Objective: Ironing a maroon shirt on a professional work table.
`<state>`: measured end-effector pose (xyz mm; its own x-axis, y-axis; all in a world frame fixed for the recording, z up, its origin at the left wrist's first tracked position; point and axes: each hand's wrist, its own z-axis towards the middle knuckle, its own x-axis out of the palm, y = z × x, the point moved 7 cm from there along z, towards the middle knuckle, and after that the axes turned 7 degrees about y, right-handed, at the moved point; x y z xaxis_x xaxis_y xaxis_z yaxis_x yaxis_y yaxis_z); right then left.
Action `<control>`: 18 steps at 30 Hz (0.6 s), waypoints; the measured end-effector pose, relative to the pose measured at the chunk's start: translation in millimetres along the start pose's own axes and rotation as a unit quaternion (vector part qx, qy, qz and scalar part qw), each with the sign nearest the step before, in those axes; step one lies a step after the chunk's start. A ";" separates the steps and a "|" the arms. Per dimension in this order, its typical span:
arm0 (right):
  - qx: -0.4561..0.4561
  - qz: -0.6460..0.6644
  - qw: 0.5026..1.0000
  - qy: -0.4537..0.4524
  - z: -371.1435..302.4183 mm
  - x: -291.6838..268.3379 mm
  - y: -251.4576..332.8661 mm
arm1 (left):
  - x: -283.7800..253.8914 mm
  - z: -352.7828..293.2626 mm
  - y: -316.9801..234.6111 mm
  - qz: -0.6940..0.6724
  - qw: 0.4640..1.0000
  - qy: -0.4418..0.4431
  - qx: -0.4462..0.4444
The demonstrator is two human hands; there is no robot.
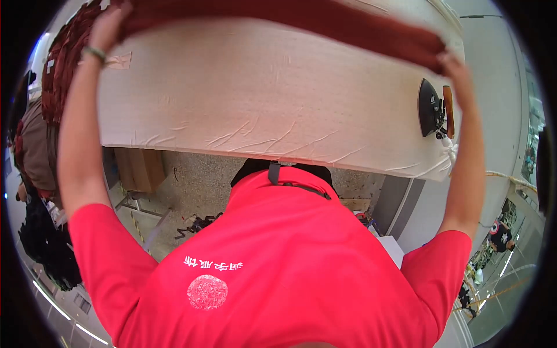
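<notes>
A long piece of maroon cloth (278, 13) is stretched across the far part of the padded table, blurred by motion and partly cut off by the top of the picture. At its left end my left hand (109, 26) is closed on the cloth, a band around its wrist. My right hand (454, 62) grips the other end, fingers pinched at the corner. Both arms reach far forward and wide apart. Below my right hand, an iron (432, 109) with a dark soleplate and a brown handle rests on its side at the table's right edge.
The table (261, 98) has a pale, wrinkled cover. Stacked maroon garments (61, 69) lie to the left, with dark clothing (43, 243) hanging lower down. Beneath the table stands a cardboard box (139, 169). A cord (510, 177) runs off at the right. Another person (501, 236) is far right.
</notes>
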<state>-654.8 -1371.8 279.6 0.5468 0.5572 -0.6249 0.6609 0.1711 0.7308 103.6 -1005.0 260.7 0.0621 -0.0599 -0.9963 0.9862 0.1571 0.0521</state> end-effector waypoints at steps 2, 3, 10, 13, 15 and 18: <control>0.066 -0.053 0.996 0.008 -27.9 44.3 -63.7 | 71.3 -70.3 -58.2 -0.002 0.990 0.132 -0.055; 0.109 0.035 0.992 0.050 -51.9 65.8 -97.4 | 102.9 -112.8 -93.1 0.010 0.979 0.190 -0.068; 0.123 0.130 0.981 0.069 -128.5 109.0 -166.8 | 132.9 -255.5 -201.3 -0.483 0.794 0.043 -0.366; 0.165 0.181 0.968 0.050 -126.1 131.0 -163.6 | 127.6 -246.6 -214.4 -0.477 0.748 0.107 -0.450; 0.215 0.245 0.942 0.083 -125.9 146.2 -164.7 | 113.5 -235.8 -214.8 -0.453 0.764 0.092 -0.450; 0.153 0.320 0.930 0.097 -128.2 141.5 -158.3 | 87.0 -224.5 -206.3 -0.383 0.839 0.068 -0.380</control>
<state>-747.9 -1215.9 110.7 0.7953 0.6062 -0.0068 0.3637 -0.4681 0.8053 -128.9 -821.4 147.9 -0.6137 -0.3254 -0.7193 0.3436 0.7102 -0.6145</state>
